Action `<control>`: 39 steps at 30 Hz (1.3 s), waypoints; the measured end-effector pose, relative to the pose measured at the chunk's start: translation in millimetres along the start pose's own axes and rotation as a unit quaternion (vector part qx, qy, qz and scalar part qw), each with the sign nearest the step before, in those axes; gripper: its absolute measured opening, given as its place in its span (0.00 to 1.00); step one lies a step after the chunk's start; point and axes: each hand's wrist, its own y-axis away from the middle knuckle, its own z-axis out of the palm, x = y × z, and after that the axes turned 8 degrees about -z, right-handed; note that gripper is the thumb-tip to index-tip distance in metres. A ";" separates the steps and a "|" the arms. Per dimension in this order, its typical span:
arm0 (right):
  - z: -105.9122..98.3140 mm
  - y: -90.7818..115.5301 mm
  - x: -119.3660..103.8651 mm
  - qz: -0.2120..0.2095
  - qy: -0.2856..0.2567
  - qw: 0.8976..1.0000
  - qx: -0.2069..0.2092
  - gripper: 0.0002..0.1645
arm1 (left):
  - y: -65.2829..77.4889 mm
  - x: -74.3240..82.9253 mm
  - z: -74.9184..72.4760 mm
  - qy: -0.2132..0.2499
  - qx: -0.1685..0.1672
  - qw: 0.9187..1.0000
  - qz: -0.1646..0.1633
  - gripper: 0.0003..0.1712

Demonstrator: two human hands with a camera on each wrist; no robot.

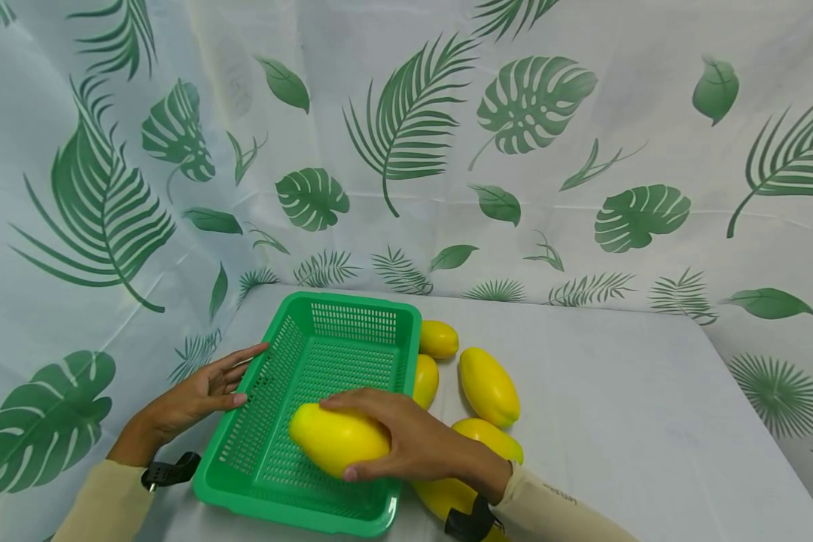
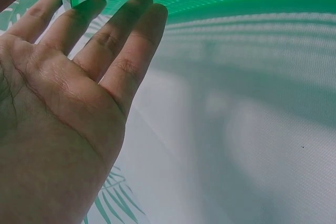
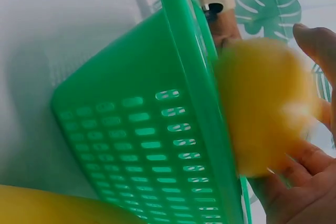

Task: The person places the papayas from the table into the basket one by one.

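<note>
A smooth yellow oblong fruit (image 1: 339, 439), mango-like in shape, is gripped in my right hand (image 1: 413, 436), with the thumb on its near side and the fingers over its far side. It is over the near part of a green perforated plastic basket (image 1: 409, 309). In the right wrist view the same fruit (image 3: 265, 106) looks blurred beside the basket's rim (image 3: 194, 77). My left hand (image 1: 199, 391) touches the basket's left rim, fingers extended. From the left wrist, the fingers (image 2: 128, 66) look nearly straight, their tips at the basket's side.
Several more yellow fruits lie on the white tabletop (image 1: 616, 414) right of the basket, among them one fruit (image 1: 489, 386) apart from the rim and another (image 1: 438, 339) beside the far corner. A leaf-printed white sheet (image 1: 433, 226) hangs behind and at the left.
</note>
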 end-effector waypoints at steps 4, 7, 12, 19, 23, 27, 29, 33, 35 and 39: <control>-0.7 1.0 -0.5 -0.001 -0.002 1.000 -0.003 0.45 | -0.5 -0.7 0.0 0.002 0.001 1.000 -0.004 0.46; -1.8 1.9 -0.3 -0.006 -0.007 1.000 0.002 0.45 | -0.7 -1.1 0.0 -0.001 0.003 1.000 -0.005 0.46; -6.2 5.2 -0.6 -0.004 -0.028 0.999 0.018 0.44 | -0.5 -0.6 0.3 -0.006 0.006 1.000 -0.008 0.45; -16.1 13.0 -2.0 0.013 -0.045 0.998 0.045 0.44 | -0.3 0.7 0.5 -0.004 0.004 1.000 -0.008 0.46; -23.1 18.0 -1.0 0.018 -0.040 0.997 0.064 0.44 | -0.7 0.5 0.6 -0.005 0.002 1.000 -0.003 0.45; -30.8 23.0 1.6 0.024 -0.021 0.996 0.085 0.45 | -0.8 0.3 0.6 -0.005 0.001 1.000 0.001 0.45; -34.9 25.6 3.1 0.030 -0.012 0.995 0.093 0.46 | -0.6 0.5 0.7 -0.006 0.002 1.000 0.000 0.45; -43.3 29.8 5.8 0.026 0.007 0.994 0.109 0.47 | -0.5 0.9 0.7 -0.006 0.002 1.000 -0.001 0.45; -47.2 31.4 7.5 0.022 0.016 0.993 0.117 0.47 | -0.7 0.9 0.5 -0.007 0.002 1.000 -0.001 0.45; -53.7 34.7 10.5 0.018 0.028 0.991 0.130 0.48 | -0.9 0.6 0.4 -0.007 0.002 1.000 -0.002 0.45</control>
